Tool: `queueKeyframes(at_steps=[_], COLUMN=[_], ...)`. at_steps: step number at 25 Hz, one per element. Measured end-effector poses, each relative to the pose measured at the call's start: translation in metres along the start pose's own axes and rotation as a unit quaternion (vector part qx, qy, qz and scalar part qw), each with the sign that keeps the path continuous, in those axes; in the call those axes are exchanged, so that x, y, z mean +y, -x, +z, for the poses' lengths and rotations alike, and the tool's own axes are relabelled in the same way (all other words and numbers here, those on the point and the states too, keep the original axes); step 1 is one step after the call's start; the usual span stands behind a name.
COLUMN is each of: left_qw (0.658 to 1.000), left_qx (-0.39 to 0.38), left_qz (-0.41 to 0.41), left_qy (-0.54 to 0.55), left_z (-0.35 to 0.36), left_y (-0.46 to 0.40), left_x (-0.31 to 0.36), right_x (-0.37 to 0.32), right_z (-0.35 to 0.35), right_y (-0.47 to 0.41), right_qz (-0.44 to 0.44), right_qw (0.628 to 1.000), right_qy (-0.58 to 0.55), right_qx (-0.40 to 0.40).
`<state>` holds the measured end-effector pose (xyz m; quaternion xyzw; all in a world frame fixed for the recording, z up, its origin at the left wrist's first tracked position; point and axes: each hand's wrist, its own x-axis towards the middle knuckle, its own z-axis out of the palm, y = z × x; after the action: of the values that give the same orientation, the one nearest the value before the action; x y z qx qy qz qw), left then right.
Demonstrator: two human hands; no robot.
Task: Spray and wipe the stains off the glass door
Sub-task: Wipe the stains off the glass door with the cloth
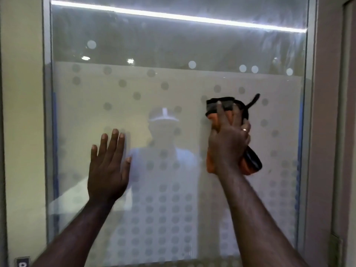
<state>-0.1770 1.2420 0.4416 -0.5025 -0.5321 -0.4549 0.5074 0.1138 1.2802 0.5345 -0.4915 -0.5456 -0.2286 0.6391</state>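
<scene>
Hands, two of them, reach up to the glass door (173,89). The left hand (107,166) lies flat on the pane, fingers spread and holding nothing. To its right and slightly higher, the right hand (229,139) is closed around one orange-and-black cloth (227,106), pressing it against the glass. Frosted dots pattern the pane. A small sign (22,262) at the door's lower left corner is cut off and unreadable.

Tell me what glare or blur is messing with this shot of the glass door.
Head view: a bright light strip reflects across the top of the glass door; round ceiling-light spots glare beneath it; the person's reflection shows faintly mid-pane; the left hand and the orange cloth look slightly soft; the frame bows from wide-angle distortion.
</scene>
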Motion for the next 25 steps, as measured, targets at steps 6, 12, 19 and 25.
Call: queueKeyframes(at_steps=[6,12,19,25], left_qw=[1.000,0.999,0.999,0.998], left_qx=[-0.018,-0.040,-0.039,-0.038], left_qz=[-0.005,-0.007,-0.008,-0.005], left_qy=[0.004,0.035,0.037,0.049], left_z=[-0.001,-0.007,-0.010,-0.011], left_y=[0.000,-0.001,-0.002,-0.001], left_x=[0.001,0.003,0.005,0.006], right_x=[-0.016,-0.111,-0.052,-0.089], right_z=[0.007,0.023,0.013,0.028], right_y=[0.058,0.072,0.028,0.132], right_qz=[0.110,-0.154,0.086,-0.002], right_qw=[0.993,0.987,0.996,0.999], right_qy=[-0.028,0.004,-0.003,0.004], right_qx=[0.008,-0.043,-0.003,-0.039])
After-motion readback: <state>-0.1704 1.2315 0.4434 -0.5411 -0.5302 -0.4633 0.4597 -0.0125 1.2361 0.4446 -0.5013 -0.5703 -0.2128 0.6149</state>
